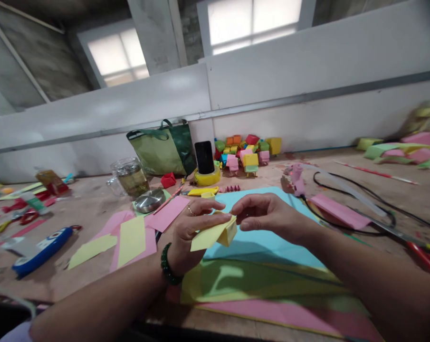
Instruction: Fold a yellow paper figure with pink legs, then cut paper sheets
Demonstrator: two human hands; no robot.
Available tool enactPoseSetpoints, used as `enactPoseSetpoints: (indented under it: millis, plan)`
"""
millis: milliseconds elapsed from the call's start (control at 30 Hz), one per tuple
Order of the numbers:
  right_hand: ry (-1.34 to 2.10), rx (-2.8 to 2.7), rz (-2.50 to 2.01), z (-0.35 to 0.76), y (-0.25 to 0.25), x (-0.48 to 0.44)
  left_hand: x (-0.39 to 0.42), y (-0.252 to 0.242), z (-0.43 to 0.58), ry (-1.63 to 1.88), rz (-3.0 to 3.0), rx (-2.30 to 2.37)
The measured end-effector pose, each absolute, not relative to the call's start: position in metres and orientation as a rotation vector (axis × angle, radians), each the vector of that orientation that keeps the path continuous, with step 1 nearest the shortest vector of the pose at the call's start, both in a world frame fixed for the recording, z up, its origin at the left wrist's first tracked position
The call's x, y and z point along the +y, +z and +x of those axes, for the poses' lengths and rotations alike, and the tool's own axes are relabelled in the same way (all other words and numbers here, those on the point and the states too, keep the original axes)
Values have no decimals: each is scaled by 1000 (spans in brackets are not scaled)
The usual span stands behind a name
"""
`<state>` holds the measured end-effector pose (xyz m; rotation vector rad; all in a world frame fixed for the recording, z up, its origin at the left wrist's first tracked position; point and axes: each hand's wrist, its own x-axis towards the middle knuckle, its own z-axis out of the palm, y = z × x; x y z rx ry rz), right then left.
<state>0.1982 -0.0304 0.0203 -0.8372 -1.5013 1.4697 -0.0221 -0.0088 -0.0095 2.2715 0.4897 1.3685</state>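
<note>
Both hands meet over the blue sheet (264,237), the left hand (191,232) and right hand (268,216) pinching a folded yellow paper (215,235) between their fingertips, near the pink glue gun (295,179).

Bright light comes from the far windows (252,21). The edges bend, and the right side looks blurry.

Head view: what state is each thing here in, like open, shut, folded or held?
yellow paper, folded, pinched between left hand and right hand.
glass mug, uncovered, part full of a greenish drink.
metal lid, off, lying beside the mug.
phone, upright in a tape roll, screen dark.
blue sheet, flat on the table.
paper boxes, folded, piled at the wall.
</note>
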Motion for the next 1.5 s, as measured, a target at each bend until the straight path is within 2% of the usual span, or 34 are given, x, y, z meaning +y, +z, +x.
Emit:
enactPoseSetpoints:
  millis: [333,533,700,900,1233,1367,1500]
  plan:
    - [1285,-1550,-902,193,16,-31,-13,-3,-14,1258,2202,594]
    - [1021,-1733,-1127,186,21,-36,-8,1,-6,867,1938,911]
    - [935,-1850,-1211,177,18,-44,-16,7,1,961,2040,995]
    - [936,-1866,-1343,175,14,-43,-16,1,4,850,2032,944]
    - [1049,-1974,-1315,183,19,-38,-12,-9,8,779,1992,887]
    - [903,-1946,-1309,188,26,-38,-8,-6,7,791,1795,721]
    - [646,-1775,-1257,194,33,-38,-3,1,2,982,1491,666]
